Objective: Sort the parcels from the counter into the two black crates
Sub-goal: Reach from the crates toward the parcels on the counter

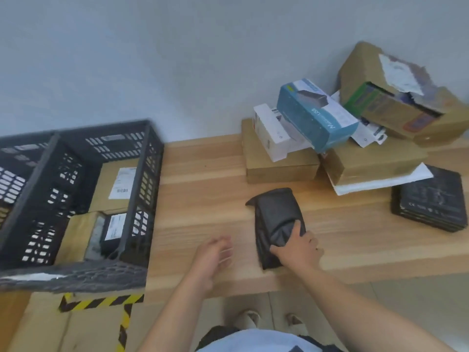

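My right hand (299,250) grips the near end of a black soft parcel (275,214) that lies on the wooden counter (203,199). My left hand (215,252) hovers over the counter to the left of that parcel, fingers relaxed and holding nothing. A black crate (142,158) stands at the counter's left end with cardboard boxes and a dark labelled parcel inside. A second black crate (15,158) adjoins it further left. Several more parcels are piled at the back right: a teal box (314,115), a white box (271,133), brown cartons and a torn large carton (396,97).
A flat black packet (431,199) lies at the counter's right, next to a white envelope (380,182) under a brown carton. The wall runs behind the counter. Yellow-black tape (101,302) marks cardboard below the crates. My feet show on the tiled floor.
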